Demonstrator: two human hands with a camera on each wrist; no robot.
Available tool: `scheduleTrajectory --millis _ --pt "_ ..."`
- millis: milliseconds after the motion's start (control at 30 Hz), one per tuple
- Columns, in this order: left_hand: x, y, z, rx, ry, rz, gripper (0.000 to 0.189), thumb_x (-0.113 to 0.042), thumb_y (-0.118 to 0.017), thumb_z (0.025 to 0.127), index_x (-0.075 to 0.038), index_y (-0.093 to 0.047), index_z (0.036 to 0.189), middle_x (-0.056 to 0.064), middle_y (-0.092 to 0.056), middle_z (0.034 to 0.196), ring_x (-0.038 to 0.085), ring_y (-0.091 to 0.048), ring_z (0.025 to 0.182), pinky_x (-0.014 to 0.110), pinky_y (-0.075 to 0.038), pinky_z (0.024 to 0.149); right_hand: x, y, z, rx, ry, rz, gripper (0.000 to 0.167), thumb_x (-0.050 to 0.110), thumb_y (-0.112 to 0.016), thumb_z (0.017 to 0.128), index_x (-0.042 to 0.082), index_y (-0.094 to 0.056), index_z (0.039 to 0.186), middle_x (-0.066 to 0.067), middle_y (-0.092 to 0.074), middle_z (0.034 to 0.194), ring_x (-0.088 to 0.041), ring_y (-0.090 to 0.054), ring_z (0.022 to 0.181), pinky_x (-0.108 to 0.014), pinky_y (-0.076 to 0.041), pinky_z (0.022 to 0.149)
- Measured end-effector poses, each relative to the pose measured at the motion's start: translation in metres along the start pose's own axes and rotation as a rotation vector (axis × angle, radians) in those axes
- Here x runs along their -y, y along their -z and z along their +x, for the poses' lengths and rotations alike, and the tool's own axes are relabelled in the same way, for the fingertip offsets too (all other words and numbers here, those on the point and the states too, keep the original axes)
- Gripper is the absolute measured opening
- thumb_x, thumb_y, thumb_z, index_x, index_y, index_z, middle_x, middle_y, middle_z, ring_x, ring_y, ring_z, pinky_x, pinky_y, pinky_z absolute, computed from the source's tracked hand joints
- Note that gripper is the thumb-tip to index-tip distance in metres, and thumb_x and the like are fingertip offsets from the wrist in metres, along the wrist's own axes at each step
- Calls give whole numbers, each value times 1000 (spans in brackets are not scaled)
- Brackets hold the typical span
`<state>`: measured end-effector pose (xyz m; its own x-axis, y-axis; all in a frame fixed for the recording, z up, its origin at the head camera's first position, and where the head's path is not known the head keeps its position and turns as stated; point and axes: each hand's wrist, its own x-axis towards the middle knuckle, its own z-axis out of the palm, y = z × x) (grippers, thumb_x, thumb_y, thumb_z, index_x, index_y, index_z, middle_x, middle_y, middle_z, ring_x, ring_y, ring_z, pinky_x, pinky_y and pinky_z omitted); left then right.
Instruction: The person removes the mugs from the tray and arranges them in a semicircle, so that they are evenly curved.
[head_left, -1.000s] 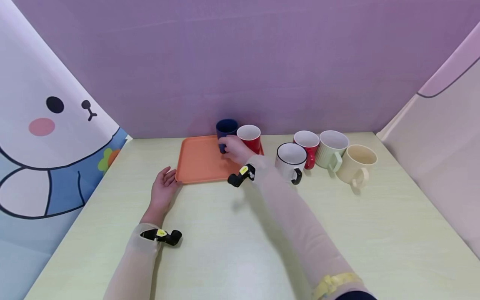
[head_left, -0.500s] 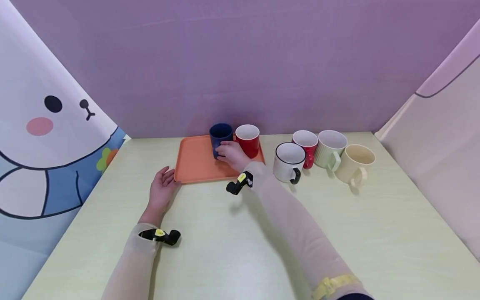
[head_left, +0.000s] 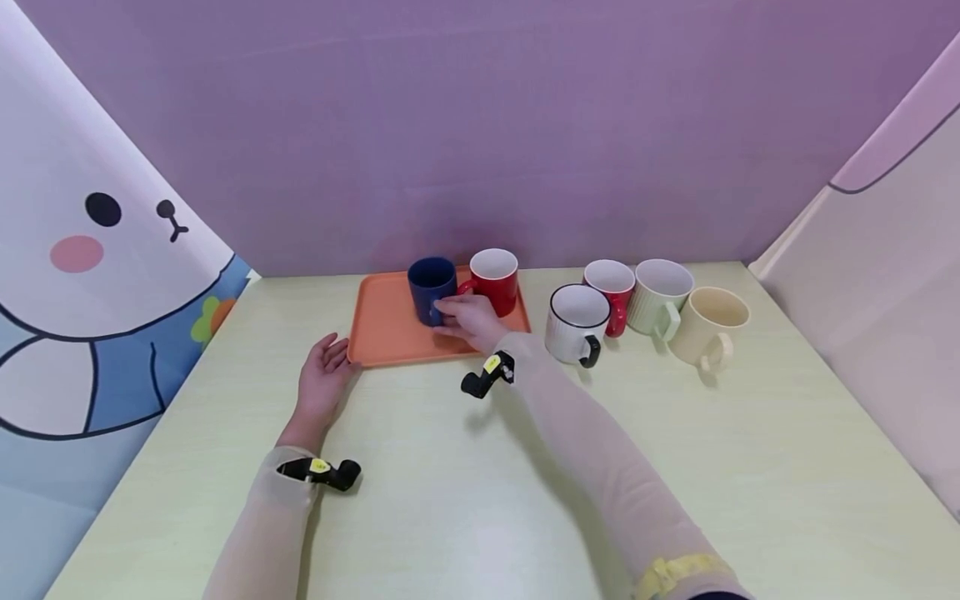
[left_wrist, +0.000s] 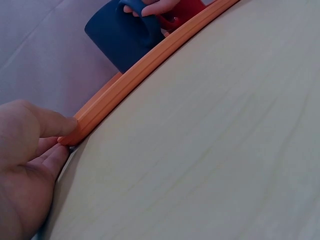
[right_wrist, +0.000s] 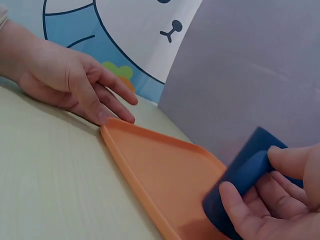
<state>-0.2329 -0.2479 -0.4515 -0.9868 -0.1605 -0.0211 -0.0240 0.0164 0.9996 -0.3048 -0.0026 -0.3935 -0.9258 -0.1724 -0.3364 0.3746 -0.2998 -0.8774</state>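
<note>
A navy blue mug [head_left: 431, 290] stands upright, as far as I can tell, over the middle of an orange tray [head_left: 378, 333]. My right hand [head_left: 472, 319] grips its handle with thumb and fingers, seen closely in the right wrist view beside the blue mug [right_wrist: 240, 185]. Right behind that hand, on the tray's right side, is a red mug [head_left: 495, 287] with a white inside. At the tray's front left corner, my left hand [head_left: 325, 379] rests with loose fingers, and its thumb [left_wrist: 57, 124] touches the orange rim [left_wrist: 120, 87].
Right of the tray stand a white mug with black rim [head_left: 577, 323], another red mug [head_left: 611, 287], a pale green ribbed mug [head_left: 660, 296] and a cream mug [head_left: 711, 325]. A purple backdrop [head_left: 480, 125] rises behind the pale table [head_left: 420, 467].
My right hand has brought the navy mug leftward and nearer to me across the tray, away from the red mug. The left hand stays at the tray corner.
</note>
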Motion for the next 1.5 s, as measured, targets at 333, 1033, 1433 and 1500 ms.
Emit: scheduleTrajectory --millis 333,1033,1433,1500 --pt "-1 0 0 11 -14 -10 71 18 -51 93 6 -17 154 29 -33 152 36 -35 141 28 -39 112 3 12 -6 55 -17 -133 32 7 -71 93 -7 -65 121 -20 -66 118 -26 -65 86 -40 -59 90" --pt "1 1 -1 4 -5 -16 70 17 -51 93 6 -17 154 27 -34 152 34 -36 141 33 -37 114 14 15 -35 65 -79 -123 10 3 -66 95 -2 -65 104 -10 -65 92 -23 -56 70 -25 -56 63" --pt "2 1 -1 10 -9 -44 71 19 -50 93 6 -16 154 29 -32 152 36 -35 141 31 -37 114 26 24 -53 105 -5 -138 5 -1 -63 95 -2 -64 99 -7 -61 85 -22 -54 68 -26 -53 60" --pt "2 1 -1 13 -9 -47 71 19 -50 93 6 -16 154 28 -32 152 36 -35 141 31 -37 114 29 27 -58 115 7 -149 6 -1 -62 96 -4 -64 100 -8 -59 87 -23 -55 70 -26 -52 60"
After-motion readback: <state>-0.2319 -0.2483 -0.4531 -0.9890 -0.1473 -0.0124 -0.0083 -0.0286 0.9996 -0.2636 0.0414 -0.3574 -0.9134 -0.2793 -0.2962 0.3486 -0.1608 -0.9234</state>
